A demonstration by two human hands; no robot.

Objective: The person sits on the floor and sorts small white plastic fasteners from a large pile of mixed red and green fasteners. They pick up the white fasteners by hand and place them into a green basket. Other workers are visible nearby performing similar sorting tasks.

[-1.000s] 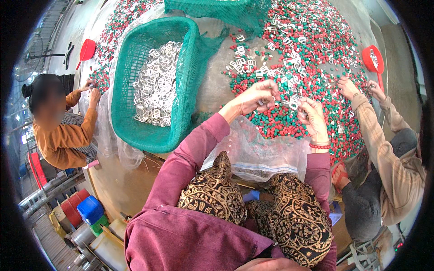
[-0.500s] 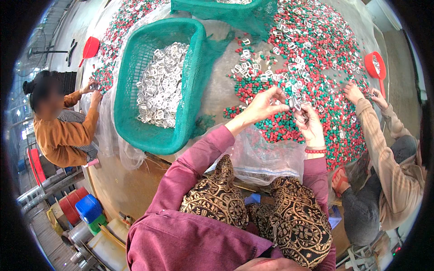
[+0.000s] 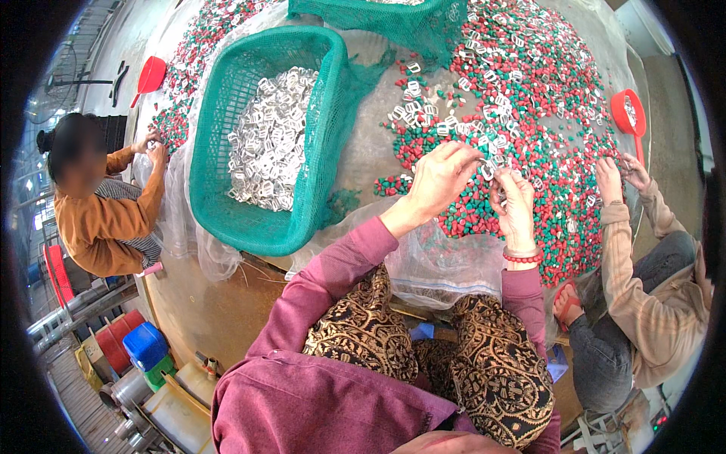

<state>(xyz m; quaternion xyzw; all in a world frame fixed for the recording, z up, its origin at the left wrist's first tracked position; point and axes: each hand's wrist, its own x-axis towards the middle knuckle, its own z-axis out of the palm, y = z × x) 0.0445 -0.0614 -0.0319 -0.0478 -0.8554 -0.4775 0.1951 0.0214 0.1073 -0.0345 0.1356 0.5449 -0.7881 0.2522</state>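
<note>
My left hand (image 3: 442,178) is closed in a pinch, thumb and forefinger at the edge of a silver slide buckle (image 3: 488,167). Close beside it, my right hand (image 3: 517,208) has its fingers curled round buckles that are mostly hidden by the fingers. Both hands hover over a spread of small red and green pebble-like pieces (image 3: 473,216), with white and silver buckles scattered among them. To the left, a green basket (image 3: 203,170) lined with netting holds a heap of silver buckles (image 3: 274,144).
A second green netted basket (image 3: 378,17) stands at the far edge. Red scoops (image 3: 151,76) lie at left and right. One person in orange (image 3: 110,219) works at the left, another in beige (image 3: 643,303) at the right. Clear plastic sheeting (image 3: 446,265) hangs over the table's near edge.
My left hand has risen slightly, its fingertips now higher beside the buckle. My right hand has shifted a little left and its fingers are more curled. The right-hand person's hands have moved slightly.
</note>
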